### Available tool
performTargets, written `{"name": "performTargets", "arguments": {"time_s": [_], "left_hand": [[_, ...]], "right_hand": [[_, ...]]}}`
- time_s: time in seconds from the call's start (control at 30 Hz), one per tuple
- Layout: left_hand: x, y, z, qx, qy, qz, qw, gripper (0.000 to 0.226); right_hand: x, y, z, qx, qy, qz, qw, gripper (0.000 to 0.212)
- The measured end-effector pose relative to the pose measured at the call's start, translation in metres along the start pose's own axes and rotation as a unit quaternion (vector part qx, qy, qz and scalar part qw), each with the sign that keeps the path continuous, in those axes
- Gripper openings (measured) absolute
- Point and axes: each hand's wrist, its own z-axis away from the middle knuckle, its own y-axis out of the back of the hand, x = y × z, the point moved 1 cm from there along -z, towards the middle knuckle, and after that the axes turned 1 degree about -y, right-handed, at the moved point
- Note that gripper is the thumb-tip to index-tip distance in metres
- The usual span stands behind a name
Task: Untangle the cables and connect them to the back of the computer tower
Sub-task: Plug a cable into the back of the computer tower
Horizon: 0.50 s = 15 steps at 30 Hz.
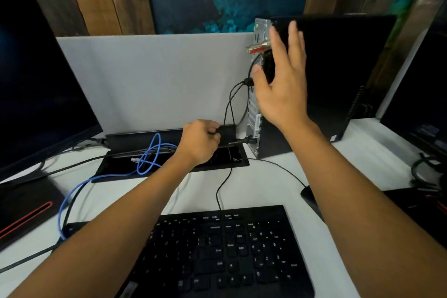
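The black computer tower (338, 75) stands at the back right of the white desk, its metal rear panel (257, 113) facing left. Black cables (229, 101) hang from that panel down toward the desk's cable tray (116, 172). My right hand (281, 75) is spread flat against the tower's side near the rear edge, thumb at the panel. My left hand (200, 140) grips a black cable (238, 141) low down beside the tower, over the tray; that cable's plug sits at the panel's bottom. A loose blue network cable (147, 157) loops in the tray and runs off to the left.
A black keyboard (217, 249) lies in front, its cord (223, 186) running to the tray. A mouse (310, 197) sits right of it. A monitor (36, 84) stands at left, another screen (420, 109) at right. A grey partition (154, 80) backs the desk.
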Motion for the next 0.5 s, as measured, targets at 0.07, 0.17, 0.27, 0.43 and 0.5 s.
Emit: {"name": "performTargets", "arguments": {"time_s": [0.07,0.17,0.27,0.43,0.5], "left_hand": [[-0.006,0.016,0.026,-0.023,-0.063,-0.039,0.997,0.018],[-0.025,0.042,0.069,-0.026,-0.120,-0.112,0.986,0.015],[-0.048,0.061,0.100,0.002,-0.124,-0.158,0.980,0.014],[-0.086,0.074,0.137,-0.073,-0.080,-0.179,0.978,0.040],[-0.091,0.075,0.141,-0.131,-0.082,-0.179,0.972,0.039]], "right_hand": [[0.001,-0.009,0.040,-0.020,-0.012,-0.052,0.998,0.064],[0.003,-0.026,0.106,-0.053,0.017,-0.046,0.997,0.045],[0.008,-0.039,0.146,-0.163,0.012,-0.048,0.985,0.024],[0.000,-0.049,0.174,-0.454,-0.007,0.038,0.890,0.031],[-0.007,-0.049,0.172,-0.455,-0.019,0.070,0.888,0.033]]}}
